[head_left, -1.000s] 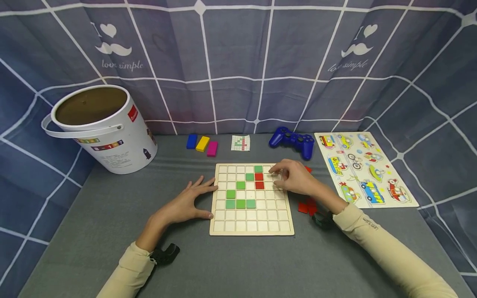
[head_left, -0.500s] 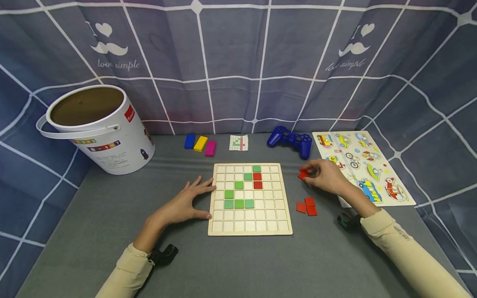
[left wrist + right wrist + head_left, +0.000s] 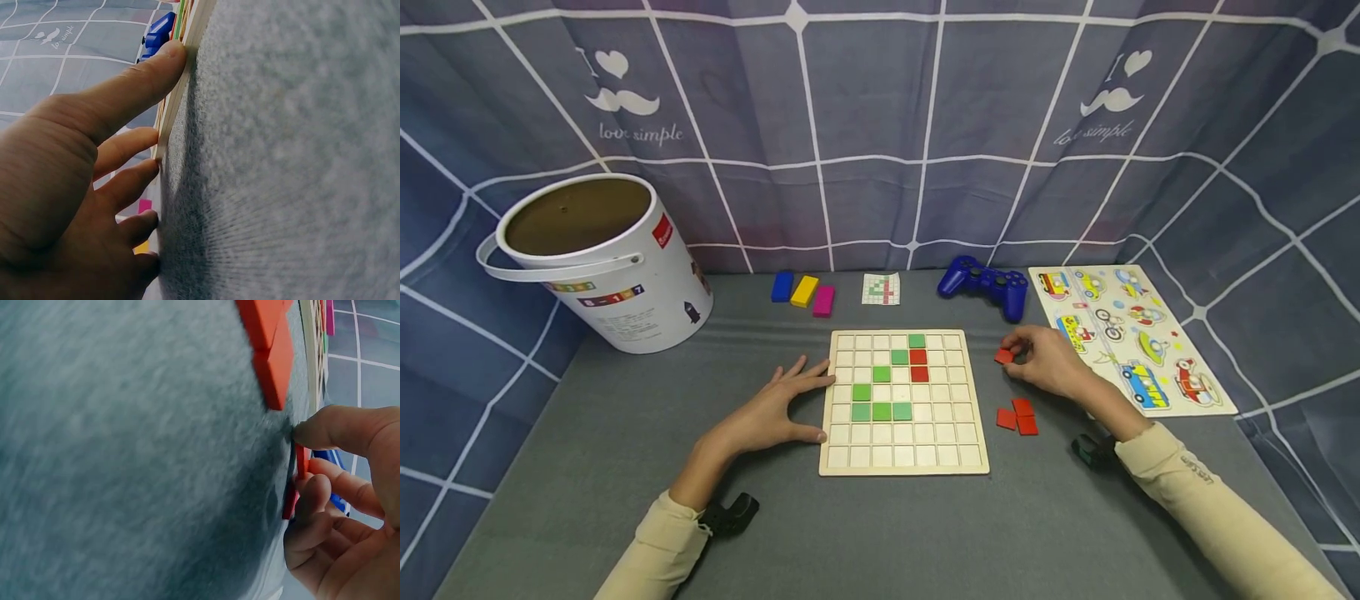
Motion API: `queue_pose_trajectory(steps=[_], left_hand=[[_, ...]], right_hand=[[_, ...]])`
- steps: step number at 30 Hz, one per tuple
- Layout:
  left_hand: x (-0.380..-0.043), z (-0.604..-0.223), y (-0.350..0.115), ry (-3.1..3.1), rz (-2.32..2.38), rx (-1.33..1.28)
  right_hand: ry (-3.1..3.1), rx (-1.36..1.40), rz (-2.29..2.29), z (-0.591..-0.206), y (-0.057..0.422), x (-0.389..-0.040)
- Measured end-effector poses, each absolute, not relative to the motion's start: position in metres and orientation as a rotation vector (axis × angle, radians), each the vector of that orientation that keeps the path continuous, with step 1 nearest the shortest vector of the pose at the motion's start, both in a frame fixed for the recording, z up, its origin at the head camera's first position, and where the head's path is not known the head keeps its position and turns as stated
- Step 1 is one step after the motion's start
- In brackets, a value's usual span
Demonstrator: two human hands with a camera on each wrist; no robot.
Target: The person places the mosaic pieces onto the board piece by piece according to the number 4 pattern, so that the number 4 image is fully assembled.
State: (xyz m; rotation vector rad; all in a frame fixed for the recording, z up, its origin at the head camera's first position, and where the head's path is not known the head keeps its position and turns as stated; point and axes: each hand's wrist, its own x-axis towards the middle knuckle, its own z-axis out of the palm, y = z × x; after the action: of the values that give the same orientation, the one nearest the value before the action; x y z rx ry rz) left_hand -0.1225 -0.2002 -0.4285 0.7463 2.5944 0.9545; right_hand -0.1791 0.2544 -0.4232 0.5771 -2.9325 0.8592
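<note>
A wooden grid board (image 3: 904,457) lies flat on the grey table, with several green tiles (image 3: 882,374) and two red tiles (image 3: 919,365) set in its squares. My left hand (image 3: 767,408) rests at the board's left edge, fingers spread, thumb and fingertips touching the rim in the left wrist view. To the right of the board, my right hand (image 3: 1047,362) pinches a red square tile (image 3: 302,461) between thumb and fingers, low at the table. A second red tile (image 3: 290,500) shows by its fingertips. Several loose red tiles (image 3: 1027,426) lie nearer me.
Behind the board are a small printed pattern card (image 3: 881,289), blue, yellow and pink blocks (image 3: 804,292), and a blue game controller (image 3: 985,286). A picture puzzle board (image 3: 1187,400) lies at the right. A white bucket (image 3: 632,308) stands at the back left.
My right hand has left the board's upper right squares and moved right to the loose red tiles, then shifted slightly while pinching one. My left hand keeps its place on the board's edge.
</note>
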Motion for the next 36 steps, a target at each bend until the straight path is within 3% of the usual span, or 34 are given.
queue_pose_trajectory(steps=[20, 36], left_hand=[[-0.122, -0.427, -0.200, 2.592, 0.980, 0.746], [-0.123, -0.427, -0.201, 2.594, 0.971, 0.761]], right_hand=[[-2.875, 0.863, 1.211, -0.421, 0.197, -0.161], [-2.812, 1.124, 1.023, -0.421, 0.150, -0.157]])
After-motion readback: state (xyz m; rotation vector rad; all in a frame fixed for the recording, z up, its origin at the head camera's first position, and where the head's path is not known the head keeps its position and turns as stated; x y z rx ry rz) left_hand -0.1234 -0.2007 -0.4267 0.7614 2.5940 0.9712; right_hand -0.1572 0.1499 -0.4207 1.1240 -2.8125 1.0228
